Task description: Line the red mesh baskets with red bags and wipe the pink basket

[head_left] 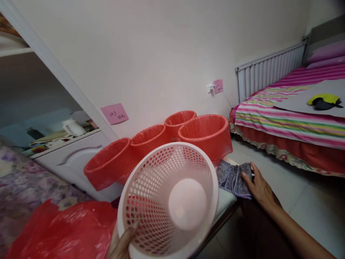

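My left hand (122,242) is closed on the near left rim of a pale pink plastic basket (187,204) with perforated sides, thumb inside. The basket is tilted so its open mouth faces me, and nothing lies in it. At the right end of a low table, my right hand (261,189) grips the edge of a row of grey knitted pieces (234,178) with purple edging. Its thumb lies on top, and the other fingers are partly hidden behind. Whether these are gloves or something else I cannot make out.
Several red plastic baskets stand behind, among them a large one (206,135) and a left one (107,162). A red plastic bag (64,230) lies at the lower left. To the right is a bed (291,122) with striped covers; a cupboard (81,151) stands left.
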`<state>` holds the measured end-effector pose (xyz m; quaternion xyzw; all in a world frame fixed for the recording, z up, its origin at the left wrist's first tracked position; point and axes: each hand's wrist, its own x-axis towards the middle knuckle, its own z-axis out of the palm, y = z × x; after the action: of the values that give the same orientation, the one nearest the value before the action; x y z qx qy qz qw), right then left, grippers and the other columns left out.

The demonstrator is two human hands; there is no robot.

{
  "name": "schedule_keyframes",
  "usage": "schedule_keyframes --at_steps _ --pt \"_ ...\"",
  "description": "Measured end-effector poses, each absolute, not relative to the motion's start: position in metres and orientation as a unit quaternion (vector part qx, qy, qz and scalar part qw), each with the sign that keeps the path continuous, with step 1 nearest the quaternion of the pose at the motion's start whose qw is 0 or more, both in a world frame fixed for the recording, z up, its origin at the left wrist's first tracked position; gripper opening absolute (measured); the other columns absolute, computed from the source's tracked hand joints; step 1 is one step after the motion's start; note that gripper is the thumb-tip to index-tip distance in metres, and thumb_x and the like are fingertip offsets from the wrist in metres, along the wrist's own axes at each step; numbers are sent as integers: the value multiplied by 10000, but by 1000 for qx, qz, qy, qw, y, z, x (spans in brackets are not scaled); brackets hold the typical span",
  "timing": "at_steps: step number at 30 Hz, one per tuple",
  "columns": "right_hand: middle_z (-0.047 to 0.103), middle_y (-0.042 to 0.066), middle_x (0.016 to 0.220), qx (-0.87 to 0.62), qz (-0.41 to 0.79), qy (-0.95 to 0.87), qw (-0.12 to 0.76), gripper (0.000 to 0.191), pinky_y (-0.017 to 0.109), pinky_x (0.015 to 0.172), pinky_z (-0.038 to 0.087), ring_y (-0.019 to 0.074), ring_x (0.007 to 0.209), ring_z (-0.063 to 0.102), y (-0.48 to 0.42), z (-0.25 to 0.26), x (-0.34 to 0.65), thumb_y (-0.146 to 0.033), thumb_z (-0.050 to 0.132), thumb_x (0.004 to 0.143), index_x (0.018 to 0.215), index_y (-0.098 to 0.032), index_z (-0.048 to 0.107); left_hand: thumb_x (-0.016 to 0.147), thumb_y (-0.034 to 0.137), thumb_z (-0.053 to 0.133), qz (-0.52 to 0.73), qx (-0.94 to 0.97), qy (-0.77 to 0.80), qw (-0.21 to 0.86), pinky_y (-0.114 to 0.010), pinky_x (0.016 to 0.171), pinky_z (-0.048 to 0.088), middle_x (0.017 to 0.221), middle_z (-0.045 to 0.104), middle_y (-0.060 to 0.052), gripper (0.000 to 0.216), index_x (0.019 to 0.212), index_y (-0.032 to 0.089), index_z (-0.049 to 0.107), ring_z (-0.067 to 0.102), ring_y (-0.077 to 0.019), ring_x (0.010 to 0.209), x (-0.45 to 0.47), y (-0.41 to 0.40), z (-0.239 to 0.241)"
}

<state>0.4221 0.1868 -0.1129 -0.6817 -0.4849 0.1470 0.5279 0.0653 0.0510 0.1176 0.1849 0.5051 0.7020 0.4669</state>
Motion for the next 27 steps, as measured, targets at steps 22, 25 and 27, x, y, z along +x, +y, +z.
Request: schedule_keyframes --at_steps 22,25,27 --pt "635 108 1170 -501 229 -600 579 268 490 1027 419 278 1133 573 229 -137 372 -246 514 801 1032 -209 645 785 278 642 751 226 418 458 -309 1037 440 1147 702 -16 391 1174 242 653 567 -199 1163 75 75 115" --pt "633 89 1098 -509 222 -577 598 232 430 949 473 251 1064 592 214 -130 379 -292 484 869 1054 -217 604 749 278 677 754 235 423 444 -272 1004 439 1123 703 9 384 1131 246 672 591 -158 1065 77 79 117" --pt "633 78 1066 -514 218 -566 606 220 403 905 486 244 1017 603 205 -127 379 -315 483 884 1046 -222 600 742 277 679 748 238 427 449 -270 969 453 1132 697 -1 402 1142 241 665 599 -151 1022 77 79 117"
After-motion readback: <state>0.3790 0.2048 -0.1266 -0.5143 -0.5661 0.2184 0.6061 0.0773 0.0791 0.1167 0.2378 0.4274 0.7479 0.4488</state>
